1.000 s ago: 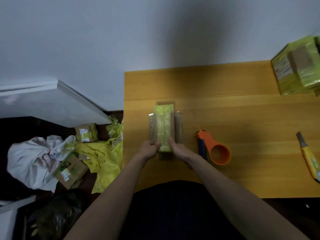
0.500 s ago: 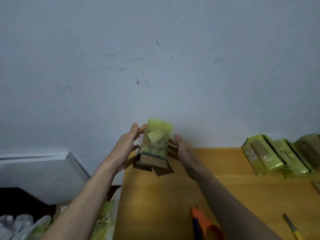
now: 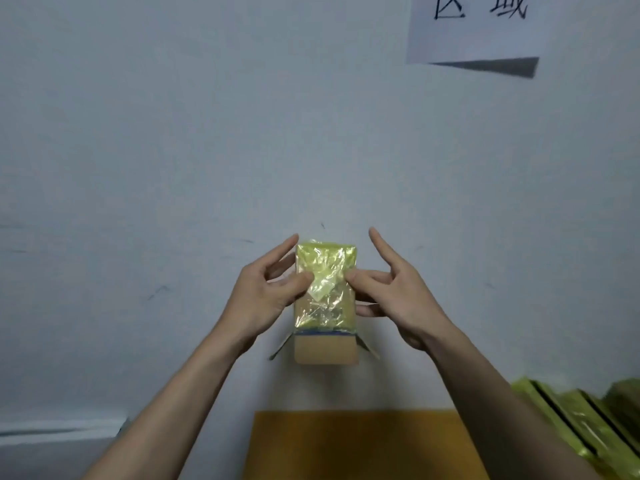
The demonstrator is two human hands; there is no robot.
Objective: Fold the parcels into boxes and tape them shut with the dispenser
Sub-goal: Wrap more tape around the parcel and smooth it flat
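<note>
Both hands hold up a rectangular cardboard box (image 3: 325, 348) in glossy, crinkled yellow film, center frame: left hand (image 3: 263, 296) and right hand (image 3: 398, 299) pinch its sides.

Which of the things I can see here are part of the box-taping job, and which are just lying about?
Part of the job:
- the yellow-wrapped box, held up in the air with its bottom flaps open
- the left hand and right hand pinching it
- more yellow parcels at the table's right edge
- the wooden table

Just there:
- the paper sign on the wall

The tape dispenser is not in view.
</note>
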